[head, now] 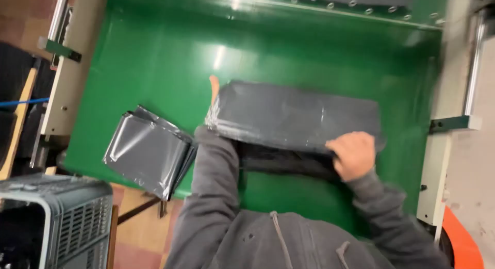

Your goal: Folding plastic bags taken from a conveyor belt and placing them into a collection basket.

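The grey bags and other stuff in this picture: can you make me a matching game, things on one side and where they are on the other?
Things:
1. big stack of grey bags
2. small folded pile of grey bags
3. grey crate
4. right hand

Places:
A. bottom left corner, off the green table
B. middle of the table, being lifted
C. gripping the big stack's near edge
D. lying at the table's left edge

Pairs: 1-B, 2-D, 3-A, 4-C

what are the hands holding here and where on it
A stack of grey plastic bags on the green belt: right hand grips its near right edge; left hand, mostly hidden, holds its left end.
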